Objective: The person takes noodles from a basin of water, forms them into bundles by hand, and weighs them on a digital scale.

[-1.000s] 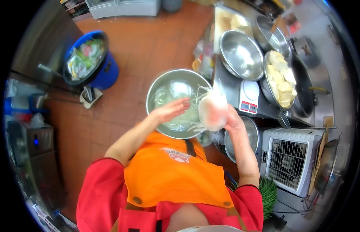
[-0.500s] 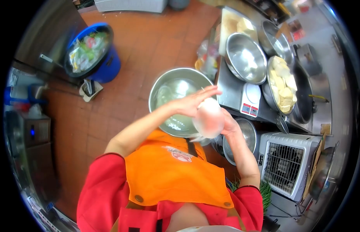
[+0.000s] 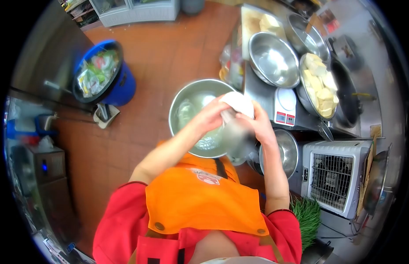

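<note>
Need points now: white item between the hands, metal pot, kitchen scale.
White item (image 3: 240, 104): head view, middle of its bright upper part.
Metal pot (image 3: 175, 111): head view, left inner wall.
Kitchen scale (image 3: 285, 100): head view, round plate.

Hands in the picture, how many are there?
2: the left hand at the left of the white thing, the right hand at its right. No others show.

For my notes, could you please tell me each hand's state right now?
Left hand: closed on a white, rounded object of unclear material.
Right hand: closed on that object's opposite side.
</note>
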{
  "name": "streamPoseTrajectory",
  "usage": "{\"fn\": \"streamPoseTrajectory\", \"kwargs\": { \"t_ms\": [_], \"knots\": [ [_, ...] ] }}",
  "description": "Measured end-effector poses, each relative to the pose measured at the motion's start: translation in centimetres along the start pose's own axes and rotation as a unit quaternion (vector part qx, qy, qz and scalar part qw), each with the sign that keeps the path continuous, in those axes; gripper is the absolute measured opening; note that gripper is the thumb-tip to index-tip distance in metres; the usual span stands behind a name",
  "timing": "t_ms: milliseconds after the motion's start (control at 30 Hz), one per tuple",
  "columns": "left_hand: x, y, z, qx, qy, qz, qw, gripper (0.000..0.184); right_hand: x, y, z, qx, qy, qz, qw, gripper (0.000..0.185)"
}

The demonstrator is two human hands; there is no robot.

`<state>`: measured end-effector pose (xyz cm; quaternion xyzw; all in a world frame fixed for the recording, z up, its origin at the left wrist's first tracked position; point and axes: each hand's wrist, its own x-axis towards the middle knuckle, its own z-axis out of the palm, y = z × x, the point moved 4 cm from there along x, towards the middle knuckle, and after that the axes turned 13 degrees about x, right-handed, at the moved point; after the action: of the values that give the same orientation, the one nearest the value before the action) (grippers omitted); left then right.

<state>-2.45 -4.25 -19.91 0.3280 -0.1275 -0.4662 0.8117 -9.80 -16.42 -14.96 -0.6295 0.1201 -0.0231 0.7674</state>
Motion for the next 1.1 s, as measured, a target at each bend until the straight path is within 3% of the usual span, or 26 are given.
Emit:
{"fn": "streamPoseTrajectory", "kwargs": {
  "t_ms": [100,133,267,367,567,767,933,1033,1100],
  "knots": [
    [0.3,-0.5,-0.7,-0.035,0.016,-0.002,0.999,0.035,0.6,0.9,0.0,-0.220,0.072,-0.122,0.965,0.037],
    [0.3,-0.8,-0.8,-0.049,0.029,-0.007,0.998,0.035,0.6,1.3,0.5,-0.149,0.089,-0.096,0.980,0.044],
    [1.0,-3.1,-2.1,-0.123,0.045,-0.024,0.991,0.033,0.1,2.3,2.9,-0.149,0.138,-0.076,0.976,0.053],
    [0.7,-2.9,-1.0,-0.117,0.007,-0.031,0.993,0.030,-0.1,3.4,2.7,-0.232,0.151,-0.098,0.956,0.054],
    [0.7,-4.2,-0.9,-0.136,0.012,-0.019,0.990,0.030,-0.2,3.6,1.4,-0.187,0.114,-0.082,0.972,0.047],
    [0.0,-5.6,-1.2,-0.015,0.056,-0.059,0.997,0.031,-0.2,6.0,-0.2,-0.189,0.124,-0.062,0.972,0.041],
    [-1.8,-6.8,-1.4,0.167,0.002,-0.085,0.982,0.071,-0.8,9.6,-2.4,-0.120,0.170,-0.030,0.978,0.035],
    [-3.2,-6.6,-4.0,0.342,0.020,-0.107,0.933,0.072,-2.2,12.8,-3.7,0.101,0.186,0.034,0.977,0.027],
    [-2.9,-6.7,-9.1,0.551,0.029,-0.141,0.822,0.059,-3.5,13.2,-4.0,0.196,0.217,0.064,0.954,0.015]
  ]
}}
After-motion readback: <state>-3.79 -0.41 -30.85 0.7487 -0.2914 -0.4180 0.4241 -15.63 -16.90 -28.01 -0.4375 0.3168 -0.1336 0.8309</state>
